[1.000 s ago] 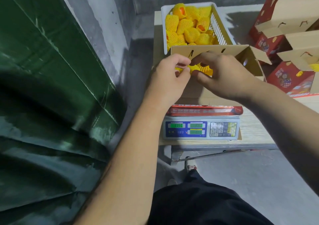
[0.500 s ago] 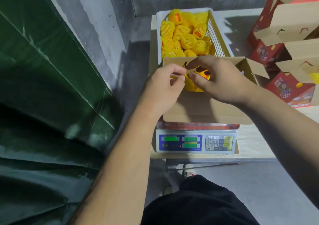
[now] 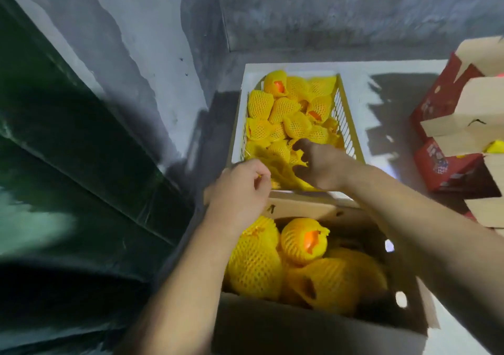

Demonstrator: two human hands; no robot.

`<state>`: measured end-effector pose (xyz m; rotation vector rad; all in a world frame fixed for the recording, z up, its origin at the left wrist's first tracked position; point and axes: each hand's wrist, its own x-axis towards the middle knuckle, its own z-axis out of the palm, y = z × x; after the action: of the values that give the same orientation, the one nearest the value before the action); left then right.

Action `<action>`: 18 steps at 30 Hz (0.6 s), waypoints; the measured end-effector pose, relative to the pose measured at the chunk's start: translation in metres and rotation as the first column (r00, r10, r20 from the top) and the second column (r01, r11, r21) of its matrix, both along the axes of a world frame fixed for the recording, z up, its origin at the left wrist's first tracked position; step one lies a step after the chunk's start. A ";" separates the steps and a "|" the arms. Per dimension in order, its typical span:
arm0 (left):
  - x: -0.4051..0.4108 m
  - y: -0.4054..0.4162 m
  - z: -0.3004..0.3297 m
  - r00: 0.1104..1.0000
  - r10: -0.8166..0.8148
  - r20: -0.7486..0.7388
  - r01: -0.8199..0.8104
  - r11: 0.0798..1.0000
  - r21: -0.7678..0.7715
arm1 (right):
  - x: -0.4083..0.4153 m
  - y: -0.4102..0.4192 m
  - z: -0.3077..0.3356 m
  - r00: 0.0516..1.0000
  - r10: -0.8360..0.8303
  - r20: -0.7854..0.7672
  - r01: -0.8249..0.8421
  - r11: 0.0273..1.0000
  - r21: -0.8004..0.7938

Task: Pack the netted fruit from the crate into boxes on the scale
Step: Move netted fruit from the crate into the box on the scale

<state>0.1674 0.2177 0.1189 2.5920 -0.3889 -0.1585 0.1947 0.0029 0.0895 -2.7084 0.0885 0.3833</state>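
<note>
Yellow foam-netted fruit (image 3: pixel 289 125) fills the crate (image 3: pixel 351 133) at the tabletop's far-left corner as the right hand (image 3: pixel 319 166) curls around one and the left hand (image 3: pixel 240 191) pinches netting, apparently mid-pick; next, lifting it into the near box (image 3: pixel 313 327).

Yellow-netted oranges (image 3: pixel 293 120) heap in the white crate (image 3: pixel 240 114); several more fill the open cardboard box (image 3: pixel 321 333).

We reach both bare forearms forward side by side. Our left hand (image 3: pixel 240 188) is loosely curled, thumb meeting the fingertips. Our right hand (image 3: pixel 320 166) stretches further ahead, palm down, fingers bent downward and slightly spread.
</note>
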 end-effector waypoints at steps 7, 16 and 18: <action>0.027 -0.017 -0.022 0.991 0.019 -0.134 -0.011 0.998 0.065 | 0.065 0.025 -0.059 0.850 0.234 -0.473 -0.365 0.908 -0.207; 0.031 -0.018 -0.031 0.982 0.087 -0.170 -0.075 0.994 0.076 | 0.065 0.031 -0.068 0.833 0.495 -0.247 -0.527 0.846 -0.082; 0.028 -0.017 -0.028 0.981 0.096 -0.168 -0.087 0.994 0.062 | 0.060 0.026 -0.062 0.845 0.487 -0.219 -0.511 0.858 -0.063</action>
<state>0.1953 0.2010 0.0909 2.6186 -0.2056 -0.3607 0.2545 0.0294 0.0276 -2.7736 -0.5745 0.8212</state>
